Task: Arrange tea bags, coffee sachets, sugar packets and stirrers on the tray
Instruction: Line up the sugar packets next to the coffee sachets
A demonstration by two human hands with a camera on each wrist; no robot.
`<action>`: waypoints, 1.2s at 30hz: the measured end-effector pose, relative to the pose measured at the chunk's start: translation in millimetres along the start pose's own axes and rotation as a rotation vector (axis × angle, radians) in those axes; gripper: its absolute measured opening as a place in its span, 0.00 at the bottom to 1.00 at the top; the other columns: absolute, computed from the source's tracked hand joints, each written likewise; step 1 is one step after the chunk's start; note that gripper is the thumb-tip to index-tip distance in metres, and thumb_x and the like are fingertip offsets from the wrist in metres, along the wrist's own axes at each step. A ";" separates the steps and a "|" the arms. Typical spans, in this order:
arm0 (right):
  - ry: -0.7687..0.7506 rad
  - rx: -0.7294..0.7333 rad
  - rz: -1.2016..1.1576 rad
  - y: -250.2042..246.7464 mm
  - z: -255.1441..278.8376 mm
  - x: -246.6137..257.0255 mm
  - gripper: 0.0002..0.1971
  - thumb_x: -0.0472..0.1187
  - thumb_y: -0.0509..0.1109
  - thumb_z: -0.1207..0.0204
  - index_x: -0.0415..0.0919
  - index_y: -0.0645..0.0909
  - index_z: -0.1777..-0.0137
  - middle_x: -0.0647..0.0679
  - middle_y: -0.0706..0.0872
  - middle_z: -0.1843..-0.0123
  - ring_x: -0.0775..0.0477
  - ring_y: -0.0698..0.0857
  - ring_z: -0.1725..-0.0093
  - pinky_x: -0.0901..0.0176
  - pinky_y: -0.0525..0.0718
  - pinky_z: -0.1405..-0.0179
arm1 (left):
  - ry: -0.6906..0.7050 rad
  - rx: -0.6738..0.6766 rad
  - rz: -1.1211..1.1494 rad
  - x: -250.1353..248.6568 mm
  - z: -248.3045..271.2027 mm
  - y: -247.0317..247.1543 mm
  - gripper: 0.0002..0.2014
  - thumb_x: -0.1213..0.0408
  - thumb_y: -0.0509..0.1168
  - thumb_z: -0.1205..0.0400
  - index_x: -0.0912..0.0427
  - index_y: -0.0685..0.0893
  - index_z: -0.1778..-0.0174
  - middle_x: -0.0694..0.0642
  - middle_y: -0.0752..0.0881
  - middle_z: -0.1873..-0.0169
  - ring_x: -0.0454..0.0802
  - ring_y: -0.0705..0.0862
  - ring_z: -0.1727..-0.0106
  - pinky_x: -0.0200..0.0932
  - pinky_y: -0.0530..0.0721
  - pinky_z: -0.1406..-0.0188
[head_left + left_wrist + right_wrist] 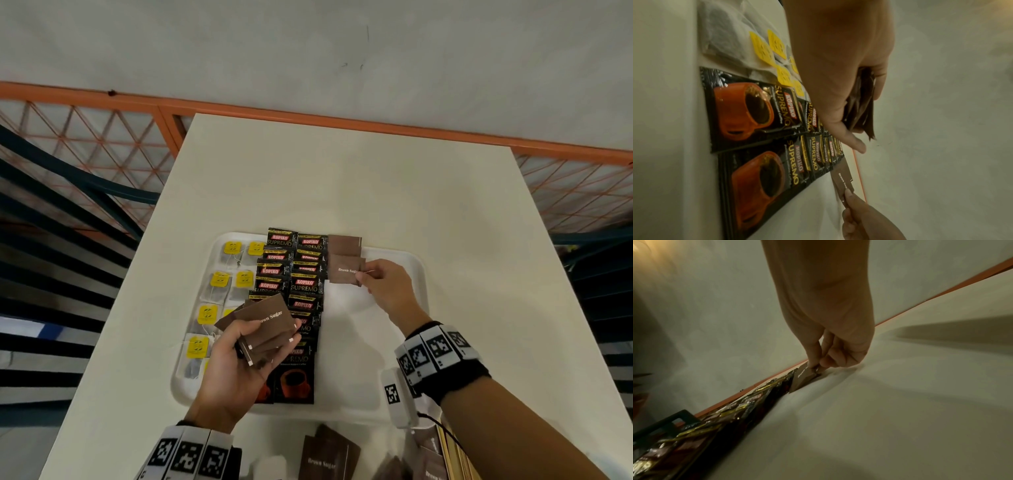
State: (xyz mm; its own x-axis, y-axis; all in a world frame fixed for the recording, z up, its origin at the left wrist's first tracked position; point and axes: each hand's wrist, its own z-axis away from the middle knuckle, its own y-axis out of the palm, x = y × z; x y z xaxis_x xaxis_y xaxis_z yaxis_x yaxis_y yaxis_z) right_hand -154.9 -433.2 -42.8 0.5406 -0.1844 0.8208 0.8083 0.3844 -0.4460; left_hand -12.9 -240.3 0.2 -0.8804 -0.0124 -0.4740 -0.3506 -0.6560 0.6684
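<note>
We take the tray point(404, 263) as our landmark; it sits on the white table point(342, 178). Our right hand point(387, 284) pinches a brown sugar packet point(344, 270) by its right edge between thumb and fingertips, low over the tray's far part, just right of the coffee sachets point(301, 284) and just nearer than another sugar packet point(344, 244) lying across the tray's far rim. Our left hand point(236, 363) hovers above the tray's near left part, fingers curled round a fanned stack of sugar packets point(265, 325). The coffee sachets run in two overlapping columns down the tray's middle. Tea bags point(219, 281) with yellow tags fill the tray's left side in two columns. More sugar packets point(325, 455) lie on the table just nearer than the tray. We cannot tell whether the pinched packet touches the tray.
</note>
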 end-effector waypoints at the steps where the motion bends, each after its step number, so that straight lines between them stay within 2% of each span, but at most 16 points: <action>1: -0.006 -0.012 0.003 1.6 -0.1 0.1 0.06 0.35 0.71 0.26 0.45 0.78 0.61 0.56 0.84 0.68 0.58 0.77 0.68 0.66 0.73 0.65 | -0.004 0.005 -0.011 0.2 0.1 -0.1 0.12 0.71 0.57 0.26 0.64 0.82 0.49 0.68 0.89 0.54 0.69 0.88 0.50 0.63 0.84 0.49; 4: -0.028 -0.039 0.024 6.2 0.5 0.4 0.05 0.36 0.71 0.26 0.43 0.76 0.59 0.53 0.84 0.67 0.55 0.79 0.66 0.67 0.74 0.65 | -0.022 0.025 -0.066 0.7 -1.1 -2.6 0.16 0.68 0.60 0.29 0.64 0.83 0.47 0.69 0.89 0.53 0.67 0.88 0.48 0.62 0.83 0.46; 7: -0.044 -0.063 0.040 8.9 0.6 0.0 0.05 0.37 0.71 0.25 0.41 0.76 0.55 0.46 0.84 0.60 0.54 0.79 0.65 0.70 0.73 0.67 | -0.036 -0.005 -0.130 2.0 -3.2 -5.7 0.21 0.66 0.60 0.29 0.65 0.80 0.39 0.69 0.87 0.48 0.67 0.86 0.43 0.59 0.83 0.43; 9: -0.049 -0.070 0.067 9.7 0.0 -1.2 0.06 0.38 0.71 0.25 0.41 0.76 0.53 0.43 0.85 0.58 0.53 0.79 0.64 0.72 0.72 0.69 | -0.040 -0.019 -0.133 3.1 -4.4 -6.4 0.20 0.67 0.61 0.28 0.65 0.80 0.39 0.69 0.87 0.47 0.68 0.84 0.41 0.58 0.84 0.44; 13: -0.060 -0.075 0.111 9.9 -0.9 -1.4 0.10 0.39 0.71 0.25 0.38 0.76 0.47 0.44 0.84 0.60 0.56 0.77 0.66 0.74 0.71 0.72 | -0.025 -0.024 -0.134 4.9 -4.4 -3.6 0.10 0.71 0.59 0.24 0.61 0.83 0.51 0.65 0.89 0.55 0.64 0.85 0.48 0.55 0.86 0.51; 16: -0.079 -0.113 0.133 10.0 1.2 1.3 0.12 0.40 0.71 0.25 0.38 0.76 0.45 0.47 0.82 0.62 0.52 0.79 0.63 0.73 0.71 0.68 | -0.015 -0.006 -0.165 6.9 -4.9 -1.6 0.10 0.72 0.58 0.22 0.60 0.84 0.52 0.63 0.90 0.58 0.59 0.89 0.55 0.53 0.86 0.52; 18: -0.126 -0.106 0.140 11.2 10.3 8.6 0.10 0.42 0.70 0.24 0.39 0.77 0.46 0.48 0.82 0.60 0.52 0.80 0.61 0.75 0.71 0.67 | -0.016 0.002 -0.180 7.3 -5.3 -0.2 0.10 0.72 0.58 0.22 0.60 0.83 0.51 0.61 0.91 0.58 0.56 0.90 0.58 0.52 0.87 0.53; 20: -0.185 0.008 0.153 13.5 26.6 20.2 0.08 0.46 0.67 0.22 0.42 0.79 0.49 0.54 0.82 0.61 0.59 0.79 0.62 0.77 0.74 0.66 | -0.012 0.020 -0.206 7.2 -5.6 1.3 0.12 0.71 0.61 0.26 0.60 0.83 0.49 0.61 0.91 0.58 0.55 0.90 0.59 0.50 0.87 0.55; 23: -0.209 0.347 0.113 16.9 55.7 36.6 0.11 0.52 0.62 0.20 0.46 0.80 0.50 0.58 0.82 0.63 0.62 0.79 0.66 0.75 0.73 0.66 | 0.000 0.045 -0.256 7.0 -6.6 1.8 0.17 0.68 0.64 0.30 0.60 0.83 0.45 0.61 0.90 0.55 0.52 0.90 0.57 0.48 0.88 0.54; 25: -0.188 0.516 0.009 19.3 69.4 41.4 0.11 0.49 0.65 0.21 0.44 0.81 0.47 0.59 0.82 0.66 0.65 0.79 0.71 0.77 0.73 0.71 | -0.003 0.054 -0.278 7.1 -6.8 2.1 0.20 0.67 0.64 0.29 0.61 0.82 0.41 0.62 0.90 0.53 0.52 0.90 0.56 0.47 0.88 0.54; 27: -0.177 0.573 -0.049 22.4 75.3 40.1 0.08 0.43 0.68 0.22 0.41 0.81 0.47 0.57 0.84 0.64 0.65 0.79 0.72 0.75 0.74 0.72 | -0.012 0.054 -0.280 7.4 -5.8 2.5 0.21 0.66 0.64 0.29 0.61 0.81 0.39 0.62 0.90 0.54 0.52 0.90 0.56 0.47 0.88 0.55; 30: -0.144 0.548 -0.095 25.5 74.7 34.5 0.09 0.38 0.68 0.23 0.35 0.82 0.45 0.50 0.86 0.59 0.57 0.81 0.67 0.68 0.79 0.70 | -0.015 0.025 -0.261 7.3 -5.3 0.6 0.16 0.65 0.64 0.28 0.59 0.83 0.43 0.61 0.90 0.56 0.51 0.89 0.58 0.47 0.88 0.55; 33: -0.080 0.499 -0.207 21.8 67.8 24.3 0.11 0.33 0.67 0.22 0.32 0.82 0.42 0.39 0.86 0.48 0.49 0.86 0.53 0.66 0.86 0.61 | -0.017 -0.024 -0.205 5.5 -4.2 -3.0 0.09 0.69 0.61 0.22 0.59 0.83 0.48 0.61 0.90 0.58 0.52 0.89 0.59 0.49 0.87 0.55; 35: -0.031 0.457 -0.287 16.4 61.5 16.8 0.11 0.30 0.65 0.22 0.33 0.82 0.41 0.36 0.84 0.43 0.43 0.86 0.46 0.63 0.88 0.56 | -0.028 -0.031 -0.173 3.5 -2.8 -4.9 0.11 0.69 0.61 0.23 0.60 0.83 0.46 0.63 0.90 0.54 0.57 0.89 0.55 0.52 0.86 0.52; 36: 0.002 0.427 -0.336 13.3 58.2 13.5 0.10 0.29 0.64 0.22 0.34 0.82 0.43 0.35 0.84 0.44 0.43 0.85 0.45 0.63 0.88 0.55 | -0.034 -0.027 -0.158 2.6 -2.1 -5.8 0.14 0.69 0.62 0.25 0.61 0.82 0.43 0.65 0.89 0.50 0.58 0.89 0.53 0.54 0.86 0.51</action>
State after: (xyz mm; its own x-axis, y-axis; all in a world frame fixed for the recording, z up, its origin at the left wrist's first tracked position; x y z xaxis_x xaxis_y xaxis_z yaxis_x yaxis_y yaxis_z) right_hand -150.5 -377.9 -16.9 0.2689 -0.3618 0.8926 0.7704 0.6370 0.0261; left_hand -12.5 -238.1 -6.2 -0.8258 0.1179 -0.5515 -0.4769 -0.6680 0.5712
